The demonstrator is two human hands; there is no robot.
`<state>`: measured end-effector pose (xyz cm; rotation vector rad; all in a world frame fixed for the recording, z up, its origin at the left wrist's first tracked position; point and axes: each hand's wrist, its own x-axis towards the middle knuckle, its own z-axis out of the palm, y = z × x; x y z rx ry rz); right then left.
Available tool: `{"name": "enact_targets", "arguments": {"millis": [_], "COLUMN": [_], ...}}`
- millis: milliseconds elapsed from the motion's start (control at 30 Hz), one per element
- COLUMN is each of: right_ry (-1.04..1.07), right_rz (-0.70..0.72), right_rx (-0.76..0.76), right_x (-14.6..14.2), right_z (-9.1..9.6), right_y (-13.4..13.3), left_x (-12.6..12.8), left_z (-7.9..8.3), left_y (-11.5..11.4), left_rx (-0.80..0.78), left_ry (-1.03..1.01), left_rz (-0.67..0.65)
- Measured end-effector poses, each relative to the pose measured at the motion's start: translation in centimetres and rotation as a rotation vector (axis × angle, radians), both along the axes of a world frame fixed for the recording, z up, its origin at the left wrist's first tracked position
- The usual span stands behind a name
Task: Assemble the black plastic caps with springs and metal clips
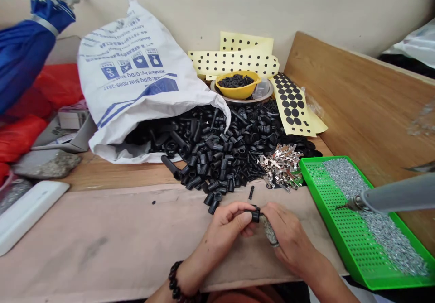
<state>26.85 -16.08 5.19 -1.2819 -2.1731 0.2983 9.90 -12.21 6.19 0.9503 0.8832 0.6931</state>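
Note:
Between the thumb and fingers of my left hand (234,219) is a short black plastic tube fitting (254,214), held above the cloth-covered bench front. My right hand (288,237) is closed at the right end of that fitting, and its fingertips are mostly hidden. A speckled grey wrap (268,230) and a ring show along one right finger. Just beyond my hands a small black ribbed piece (251,192) lies alone on the cloth. A heap of black plastic fittings (214,158) spreads behind it, with a pile of shiny metal clips (282,165) at its right.
A green perforated tray (335,221) of small screws stands at the right, with a grey screwdriver (390,196) above it. A white woven sack (146,76) spills fittings. Farther back are a yellow bowl (241,93) and dotted sticker sheets (234,60). A wooden board (356,94) borders the right.

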Motion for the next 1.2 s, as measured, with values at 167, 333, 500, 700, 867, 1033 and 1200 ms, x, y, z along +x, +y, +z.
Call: {"name": "enact_targets", "arguments": {"millis": [167, 333, 500, 700, 867, 1033, 1200], "right_ry": [0.057, 0.034, -0.01, 0.083, 0.072, 0.172, 0.228], "right_rz": [0.0, 0.009, 0.024, 0.045, 0.024, 0.029, 0.03], "right_rx": [-0.09, -0.033, 0.003, -0.106, -0.146, -0.331, -0.403], "right_x": [-0.2, -0.3, -0.3, -0.3, -0.2, -0.2, -0.2], "right_z": [0.3, 0.4, 0.1, 0.0, 0.1, 0.5, 0.4], "right_y": [-0.1, -0.3, -0.3, -0.2, -0.1, -0.2, -0.2], "left_x": [0.0, -0.1, -0.1, -0.2, -0.4, -0.6, -0.8], "left_z": [-0.2, -0.6, -0.6, -0.9, -1.5, -1.5, -1.1], "left_y": [-0.2, -0.2, -0.3, -0.6, -0.7, -0.7, -0.4], "left_rx": [0.028, 0.04, 0.058, 0.255, 0.382, 0.519, 0.718], "left_ry": [-0.03, -0.046, -0.029, 0.113, 0.208, 0.272, 0.35], "left_rz": [0.039, 0.051, 0.054, 0.036, 0.027, 0.016, -0.032]}}
